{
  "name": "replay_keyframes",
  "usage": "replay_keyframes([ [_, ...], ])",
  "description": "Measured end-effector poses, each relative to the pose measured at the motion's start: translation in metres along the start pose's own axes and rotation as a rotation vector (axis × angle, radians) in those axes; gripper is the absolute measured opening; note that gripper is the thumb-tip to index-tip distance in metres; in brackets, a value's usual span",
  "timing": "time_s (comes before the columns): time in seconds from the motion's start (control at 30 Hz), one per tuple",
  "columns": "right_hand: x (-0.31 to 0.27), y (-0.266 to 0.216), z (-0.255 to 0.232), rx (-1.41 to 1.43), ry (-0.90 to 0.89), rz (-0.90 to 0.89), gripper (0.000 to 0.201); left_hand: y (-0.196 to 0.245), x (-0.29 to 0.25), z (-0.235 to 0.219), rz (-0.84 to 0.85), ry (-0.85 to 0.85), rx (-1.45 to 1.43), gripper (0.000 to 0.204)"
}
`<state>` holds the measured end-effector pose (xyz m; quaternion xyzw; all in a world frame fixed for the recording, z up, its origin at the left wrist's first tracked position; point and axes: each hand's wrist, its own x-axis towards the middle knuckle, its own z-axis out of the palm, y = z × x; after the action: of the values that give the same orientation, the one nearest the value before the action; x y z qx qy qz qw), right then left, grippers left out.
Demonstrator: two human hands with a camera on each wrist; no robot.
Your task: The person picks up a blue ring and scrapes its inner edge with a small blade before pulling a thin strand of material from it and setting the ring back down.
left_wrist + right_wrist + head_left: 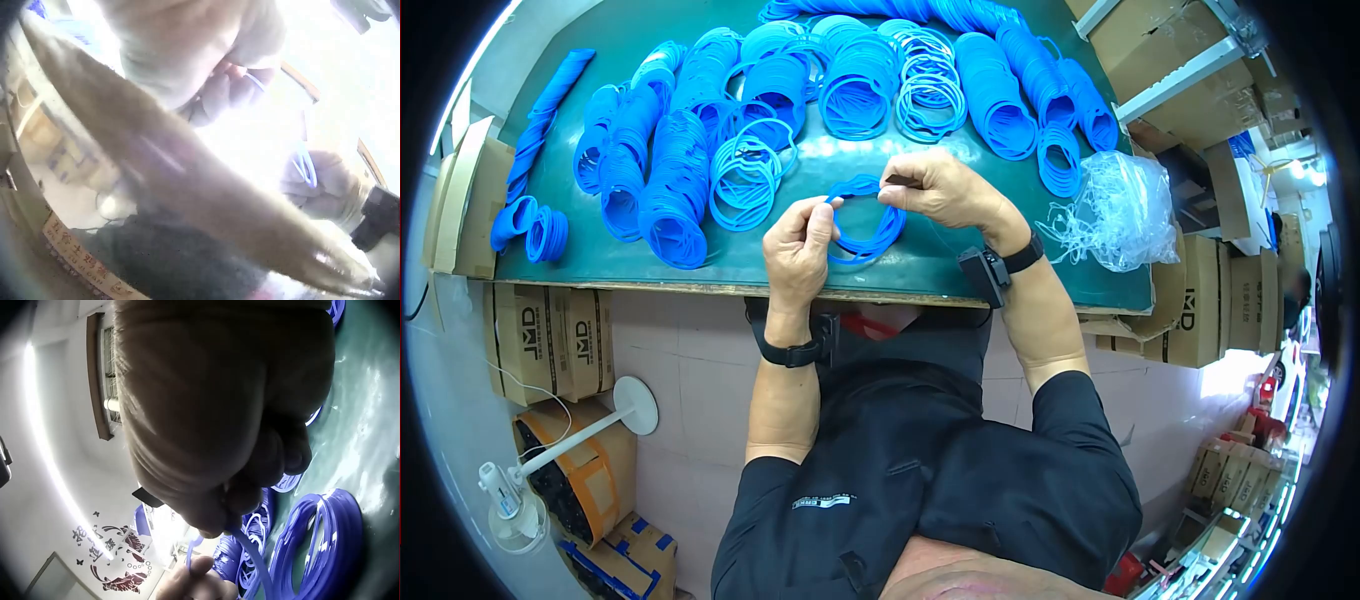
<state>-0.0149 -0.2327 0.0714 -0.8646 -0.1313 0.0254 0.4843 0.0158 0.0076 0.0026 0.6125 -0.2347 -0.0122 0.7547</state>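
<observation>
Both hands work at a coil of blue tubing (866, 246) above the green table's front part. On its left side, the left hand (798, 250) pinches the tubing between thumb and fingers. At its upper right, the right hand (945, 190) grips the tubing with bent fingers. A small dark flat piece (907, 181) also shows at the right fingertips. In the right wrist view, a blue strand (255, 559) runs out from under the right fingers, with the left fingertips (200, 584) close by. Glare washes out much of the left wrist view.
Several rows of blue tubing coils (860, 90) cover the back of the green table (960, 250). A clear plastic bag (1135, 210) lies at the right. Cardboard boxes (550, 340) stand below on the left, near a white stand (635, 405). More boxes (1200, 320) stand at the right.
</observation>
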Motion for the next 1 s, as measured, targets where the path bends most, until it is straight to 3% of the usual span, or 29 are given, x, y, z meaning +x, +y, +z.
replay_keyframes([
  [0.17, 0.001, -0.002, -0.002, -0.048, -0.134, 0.047, 0.022, 0.008, -0.002, 0.000, -0.203, -0.137, -0.019, 0.019],
  [0.37, 0.003, 0.006, 0.011, 0.024, -0.049, 0.068, 0.022, -0.001, -0.012, 0.010, -0.187, 0.004, -0.022, 0.017],
  [0.43, 0.003, 0.004, 0.019, -0.030, 0.234, -0.015, 0.026, 0.000, -0.013, 0.013, -0.166, 0.052, -0.019, 0.017],
  [0.5, -0.001, -0.015, 0.025, -0.062, 0.287, 0.036, 0.026, 0.000, -0.014, 0.017, -0.148, 0.138, -0.002, 0.020],
  [0.6, -0.001, -0.017, 0.040, -0.111, 0.503, -0.152, 0.018, -0.001, -0.015, 0.022, -0.147, 0.157, -0.016, 0.022],
  [0.73, 0.003, -0.017, 0.054, -0.402, 0.531, -0.364, 0.013, -0.002, -0.015, 0.024, -0.142, 0.161, 0.002, 0.023],
  [1.0, 0.010, -0.010, 0.076, -0.564, 0.652, -0.423, 0.013, -0.009, -0.016, 0.026, -0.104, 0.165, -0.169, 0.020],
])
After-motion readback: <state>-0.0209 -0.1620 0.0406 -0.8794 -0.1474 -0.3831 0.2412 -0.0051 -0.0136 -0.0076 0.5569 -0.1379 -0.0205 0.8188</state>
